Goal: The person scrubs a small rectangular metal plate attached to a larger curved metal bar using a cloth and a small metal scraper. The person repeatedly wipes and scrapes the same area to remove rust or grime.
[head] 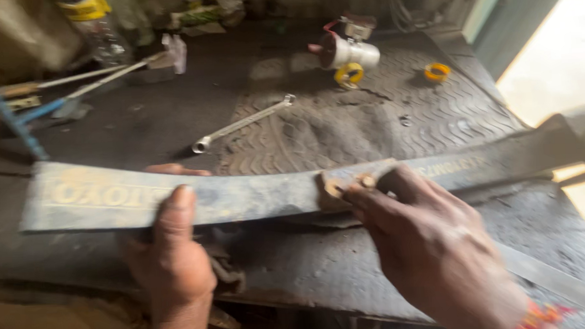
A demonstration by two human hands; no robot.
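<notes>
Hands first: we grip the long dark leaf spring [261, 195] with our left hand [171, 255], thumb laid over its top face and fingers wrapped behind it. Our right hand [434, 250] pinches the rusty bolt head [346, 184] near the spring's middle between thumb and fingertips. We see the spring lying crosswise over the dark rubber mat [369, 121] on the workbench. Beyond it on the mat lie a ring spanner [241, 124], a white cylindrical coil [348, 50] and two yellow rings [437, 71]; a plastic bottle [96, 25] stands at the far left.
</notes>
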